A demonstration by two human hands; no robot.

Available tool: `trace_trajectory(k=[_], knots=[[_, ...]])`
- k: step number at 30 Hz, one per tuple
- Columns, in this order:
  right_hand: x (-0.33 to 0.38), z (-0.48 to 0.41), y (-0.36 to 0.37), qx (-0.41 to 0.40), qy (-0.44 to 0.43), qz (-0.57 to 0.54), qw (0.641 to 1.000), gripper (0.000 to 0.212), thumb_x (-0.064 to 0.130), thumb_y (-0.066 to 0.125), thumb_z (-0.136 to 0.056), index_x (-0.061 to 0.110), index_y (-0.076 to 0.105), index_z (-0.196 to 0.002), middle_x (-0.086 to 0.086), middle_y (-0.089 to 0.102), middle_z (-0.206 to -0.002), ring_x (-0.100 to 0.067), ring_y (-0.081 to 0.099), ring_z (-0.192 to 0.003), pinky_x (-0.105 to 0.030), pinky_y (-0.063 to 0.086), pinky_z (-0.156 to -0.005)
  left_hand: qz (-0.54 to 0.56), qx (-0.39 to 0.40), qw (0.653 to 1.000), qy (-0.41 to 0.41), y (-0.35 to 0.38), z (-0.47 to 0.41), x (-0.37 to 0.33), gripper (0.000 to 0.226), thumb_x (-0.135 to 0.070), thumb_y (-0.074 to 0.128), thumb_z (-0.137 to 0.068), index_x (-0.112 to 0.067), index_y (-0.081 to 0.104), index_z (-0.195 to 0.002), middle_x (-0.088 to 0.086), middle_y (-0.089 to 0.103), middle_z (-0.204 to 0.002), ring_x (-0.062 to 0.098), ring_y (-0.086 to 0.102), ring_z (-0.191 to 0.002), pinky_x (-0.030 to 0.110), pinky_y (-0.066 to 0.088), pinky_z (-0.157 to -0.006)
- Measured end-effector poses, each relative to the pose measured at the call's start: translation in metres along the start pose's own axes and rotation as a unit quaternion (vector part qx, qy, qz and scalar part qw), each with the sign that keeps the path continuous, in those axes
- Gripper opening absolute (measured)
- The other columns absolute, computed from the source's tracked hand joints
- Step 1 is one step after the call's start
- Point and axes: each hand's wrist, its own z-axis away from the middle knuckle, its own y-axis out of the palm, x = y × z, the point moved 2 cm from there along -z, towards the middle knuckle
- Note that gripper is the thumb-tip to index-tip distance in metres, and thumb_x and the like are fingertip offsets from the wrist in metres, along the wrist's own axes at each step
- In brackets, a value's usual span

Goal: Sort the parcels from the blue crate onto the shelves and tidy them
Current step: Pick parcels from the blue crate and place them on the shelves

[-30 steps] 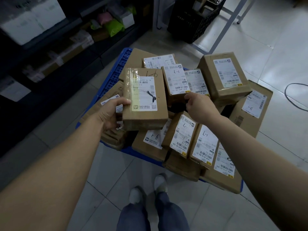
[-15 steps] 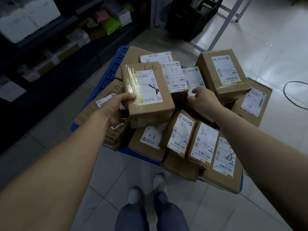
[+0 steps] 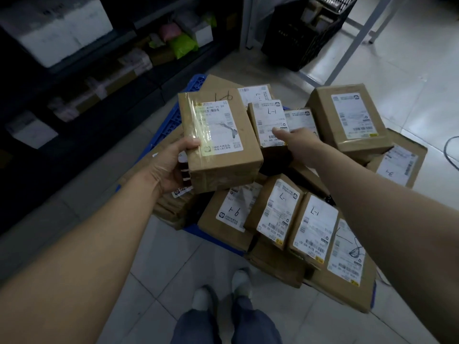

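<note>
Compared with a second ago, the left hand [image 3: 171,167] has lifted its brown parcel [image 3: 218,145] higher and nearer the camera. The right hand [image 3: 295,137] has left the gap in the heap and reached forward onto a small parcel [image 3: 269,122]. The held parcel has a white label with printed digits that look like 0399 36 28 and a black scribble over the address. A pen mark on the bare cardboard above the label reads something like 9-1 from my angle. The small parcel's label carries a handwritten mark that looks like L-1, as do two front parcels [image 3: 275,214] standing side by side. A flat parcel [image 3: 231,214] just left of them shows 9-1. The left fingers are wrapped under the held parcel's near side with the thumb pressed on its taped top edge, and the arm is stretched forward. The right arm reaches straight out and one fingertip touches the small parcel's label. I cannot tell whether the other right fingers are curled. The held parcel hangs above the blue crate [image 3: 171,120], which sits on the tiled floor [image 3: 159,256] beside the dark shelves [image 3: 99,78], heaped with parcels.
</note>
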Motion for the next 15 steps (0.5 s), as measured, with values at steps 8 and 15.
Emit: trace_trajectory(k=[8, 15], knots=[[0.009, -0.012, 0.026, -0.028, 0.045, -0.030, 0.998, 0.055, 0.037, 0.080, -0.075, 0.013, 0.053, -0.117, -0.009, 0.062, -0.114, -0.026, 0.064, -0.097, -0.039, 0.056, -0.083, 0.014, -0.005, 1.000, 0.012, -0.013, 0.001, -0.001, 0.042, -0.034, 0.066, -0.067, -0.020, 0.064, -0.106, 0.005, 0.073, -0.095, 0.020, 0.070, -0.081, 0.035, 0.056, -0.070], [0.012, -0.010, 0.033, 0.040, 0.081, -0.130, 0.987, 0.047, 0.016, 0.078, -0.078, 0.012, 0.051, -0.117, -0.009, 0.065, -0.107, -0.025, 0.066, -0.094, -0.044, 0.057, -0.083, 0.026, -0.002, 1.000, 0.013, -0.020, 0.000, 0.002, 0.041, -0.033, 0.067, -0.068, -0.021, 0.065, -0.107, 0.006, 0.073, -0.098, 0.021, 0.070, -0.084, 0.039, 0.053, -0.078]])
